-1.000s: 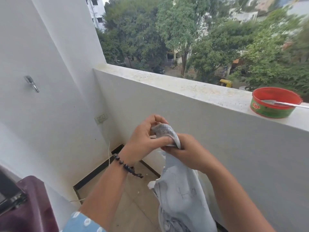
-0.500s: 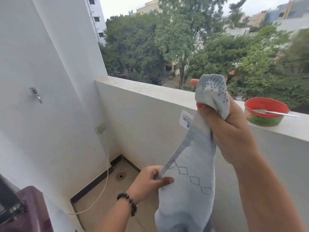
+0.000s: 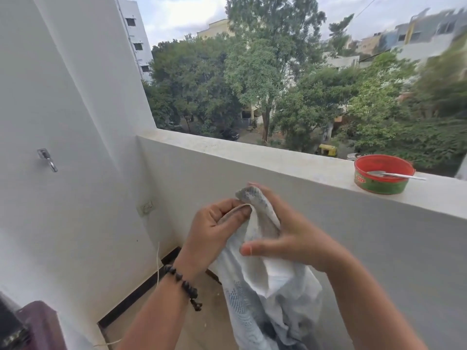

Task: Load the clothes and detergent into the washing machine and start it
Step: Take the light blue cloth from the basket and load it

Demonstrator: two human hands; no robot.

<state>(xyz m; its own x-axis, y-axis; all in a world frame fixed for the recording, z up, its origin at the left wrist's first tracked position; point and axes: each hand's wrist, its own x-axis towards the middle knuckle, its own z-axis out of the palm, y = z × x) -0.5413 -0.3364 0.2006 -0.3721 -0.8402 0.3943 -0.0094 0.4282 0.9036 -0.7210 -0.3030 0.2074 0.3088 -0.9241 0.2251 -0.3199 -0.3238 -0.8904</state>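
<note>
A pale grey-white garment [image 3: 267, 286] with a blue dotted print hangs in front of me over the balcony floor. My left hand [image 3: 214, 231] pinches its upper edge. My right hand [image 3: 285, 238] grips the bunched top of the same cloth, thumb stretched out to the left. The two hands are close together at chest height. A dark maroon corner of the washing machine [image 3: 32, 327] shows at the bottom left. A red and green tin [image 3: 382, 174] with a metal spoon [image 3: 396, 175] across it stands on the parapet ledge at the right.
A white parapet wall [image 3: 278, 157] runs across in front, with trees and buildings beyond. A white side wall carries a metal tap [image 3: 48, 160] and a socket [image 3: 146, 207]. A thin white cord [image 3: 158, 263] hangs down to the tiled floor [image 3: 202, 311].
My right hand has come down from its raised position with the garment's top. My left hand has gone up from the lower cloth and now pinches the upper edge beside the right.
</note>
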